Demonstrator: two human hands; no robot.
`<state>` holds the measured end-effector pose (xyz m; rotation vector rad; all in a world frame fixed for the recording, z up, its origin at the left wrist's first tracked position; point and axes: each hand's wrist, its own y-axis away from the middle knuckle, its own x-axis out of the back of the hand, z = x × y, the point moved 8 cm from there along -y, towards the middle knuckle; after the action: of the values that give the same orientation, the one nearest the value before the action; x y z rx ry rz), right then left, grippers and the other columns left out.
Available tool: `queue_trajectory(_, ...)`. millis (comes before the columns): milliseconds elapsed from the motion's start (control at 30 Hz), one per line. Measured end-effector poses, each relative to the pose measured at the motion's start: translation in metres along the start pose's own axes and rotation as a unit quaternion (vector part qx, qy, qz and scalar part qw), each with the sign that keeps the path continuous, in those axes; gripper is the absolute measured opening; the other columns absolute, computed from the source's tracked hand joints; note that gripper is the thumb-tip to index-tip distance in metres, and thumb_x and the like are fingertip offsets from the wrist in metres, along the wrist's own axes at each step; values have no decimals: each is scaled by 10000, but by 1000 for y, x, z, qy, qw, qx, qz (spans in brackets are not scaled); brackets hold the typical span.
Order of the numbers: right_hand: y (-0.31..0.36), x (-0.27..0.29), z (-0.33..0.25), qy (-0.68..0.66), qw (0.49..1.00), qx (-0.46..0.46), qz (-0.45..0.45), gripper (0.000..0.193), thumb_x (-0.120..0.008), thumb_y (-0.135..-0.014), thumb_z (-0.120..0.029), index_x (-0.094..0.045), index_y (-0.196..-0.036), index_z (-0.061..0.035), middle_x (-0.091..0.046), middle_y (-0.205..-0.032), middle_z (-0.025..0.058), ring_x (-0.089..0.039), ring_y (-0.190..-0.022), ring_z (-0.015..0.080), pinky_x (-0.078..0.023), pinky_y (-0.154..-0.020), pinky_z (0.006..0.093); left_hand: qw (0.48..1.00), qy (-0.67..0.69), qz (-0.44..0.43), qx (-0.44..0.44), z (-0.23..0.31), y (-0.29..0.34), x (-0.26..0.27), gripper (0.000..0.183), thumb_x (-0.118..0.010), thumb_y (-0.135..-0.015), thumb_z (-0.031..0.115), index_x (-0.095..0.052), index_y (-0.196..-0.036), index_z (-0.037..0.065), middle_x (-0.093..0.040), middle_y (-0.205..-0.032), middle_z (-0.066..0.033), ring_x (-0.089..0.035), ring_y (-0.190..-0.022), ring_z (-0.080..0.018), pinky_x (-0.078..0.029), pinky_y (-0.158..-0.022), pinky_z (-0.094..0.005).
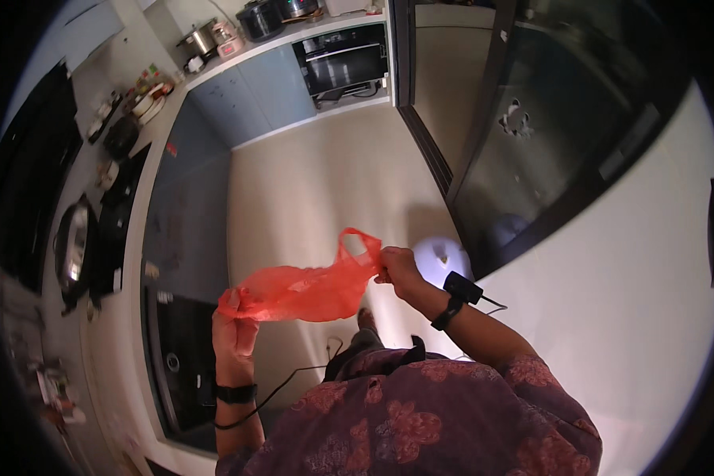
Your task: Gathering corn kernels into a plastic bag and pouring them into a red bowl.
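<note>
A thin red plastic bag (313, 293) is stretched sideways between my two hands, above the floor. My left hand (236, 332) is closed on the bag's bunched left end. At the other end, my right hand (400, 268) grips the plastic beside a looped handle (358, 239), which stands up from the bag. The bag looks flat and crumpled, and its inside does not show. Some fingers of both hands are hidden by the plastic or turned away.
A counter with a black hob (127, 198) and a lidded pan (74, 246) runs along my left. Ahead are blue cabinets (250, 95). A dark-framed glass door (563, 103) stands at the right. Near my right hand is a round white object (440, 258) low down.
</note>
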<state>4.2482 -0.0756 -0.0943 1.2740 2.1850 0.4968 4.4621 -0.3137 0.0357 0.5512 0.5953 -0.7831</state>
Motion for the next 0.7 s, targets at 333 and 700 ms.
queue_trajectory(333,-382,4,-300,-317,935,143,-65,234,-397,-915,-162,-556,-977,-3,-598,-1043,134,-564,-1047,255,-438,-928,454,677,-641,-201,-301,29,-481,-256,562,-556,-696,-129,-527,-1241,8,-556,-1053,-120,-574,-747,-160,-483,-663,-246)
queue_trajectory(700,-781,41,-637,-424,872,136,-205,241,-435,-925,-157,-562,-1025,22,-608,-1052,147,-580,-1007,275,-441,-952,425,863,-481,-133,74,-64,-963,-441,374,-559,-736,4,-572,-1101,-76,-633,-879,-134,-614,-795,-220,-520,-704,-318)
